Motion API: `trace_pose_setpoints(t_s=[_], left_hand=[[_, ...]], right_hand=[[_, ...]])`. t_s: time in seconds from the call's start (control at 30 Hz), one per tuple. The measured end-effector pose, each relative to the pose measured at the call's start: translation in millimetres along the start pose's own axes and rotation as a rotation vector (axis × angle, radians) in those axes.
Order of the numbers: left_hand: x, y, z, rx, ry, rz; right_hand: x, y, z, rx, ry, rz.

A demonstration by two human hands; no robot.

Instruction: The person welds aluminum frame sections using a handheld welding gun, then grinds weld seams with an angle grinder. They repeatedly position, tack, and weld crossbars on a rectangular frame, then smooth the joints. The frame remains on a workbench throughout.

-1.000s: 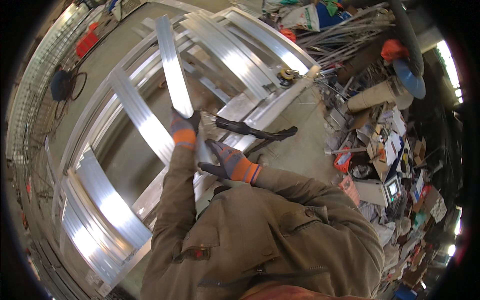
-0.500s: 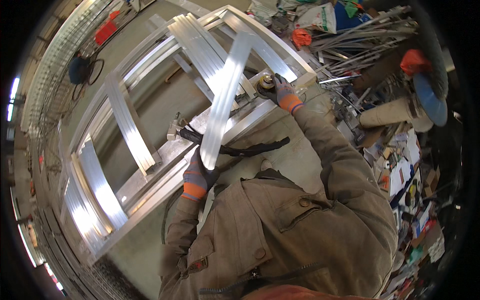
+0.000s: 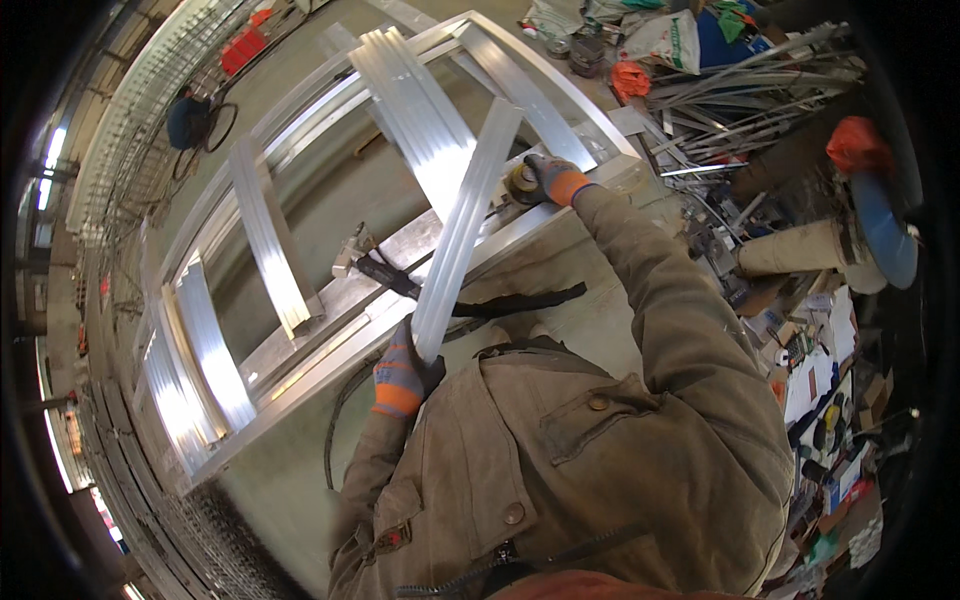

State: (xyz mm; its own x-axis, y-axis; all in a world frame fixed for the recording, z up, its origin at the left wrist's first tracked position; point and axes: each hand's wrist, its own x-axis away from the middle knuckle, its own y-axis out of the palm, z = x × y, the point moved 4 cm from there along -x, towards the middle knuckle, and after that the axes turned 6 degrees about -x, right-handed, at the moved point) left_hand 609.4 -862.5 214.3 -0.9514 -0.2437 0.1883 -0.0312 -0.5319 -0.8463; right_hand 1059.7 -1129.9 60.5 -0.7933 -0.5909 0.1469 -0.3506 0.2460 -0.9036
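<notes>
My left hand [image 3: 402,375], in a grey and orange glove, is closed around the near end of a ribbed aluminium profile [image 3: 468,225]. The profile slants up and away to the right, across the near rail of a metal frame [image 3: 325,362]. My right hand [image 3: 555,181], gloved alike, grips a small round black and yellowish object [image 3: 521,185] over the frame's right part; its exact kind is unclear. Left of the held profile, a black-bodied tool with a silvery head [image 3: 348,258] rests on the frame. A black sleeve-like strip [image 3: 525,302] lies nearer me, passing behind the profile.
More ribbed profiles [image 3: 415,110] lie across the frame, several at its left end. On the right are heaped metal offcuts [image 3: 745,95], a cardboard tube [image 3: 795,248], a blue disc [image 3: 888,235] and mixed scrap. A dark cable [image 3: 338,405] hangs at the near side.
The whole view has shifted slightly. The held profile's far end has come lower and nearer me, with my left hand also lower. My right hand has shifted slightly left along the frame, still gripping the round object.
</notes>
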Motion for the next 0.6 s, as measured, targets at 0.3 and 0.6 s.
trace_pose_setpoints(t_s=[0.3,0.6], left_hand=[[-64,12,-7,0.097,0.208,-0.005],[-156,89,65,0.071,0.312,-0.172]], right_hand=[[133,-88,-10,-0.34,0.205,0.401],[334,-79,6,-0.564,0.574,0.94]])
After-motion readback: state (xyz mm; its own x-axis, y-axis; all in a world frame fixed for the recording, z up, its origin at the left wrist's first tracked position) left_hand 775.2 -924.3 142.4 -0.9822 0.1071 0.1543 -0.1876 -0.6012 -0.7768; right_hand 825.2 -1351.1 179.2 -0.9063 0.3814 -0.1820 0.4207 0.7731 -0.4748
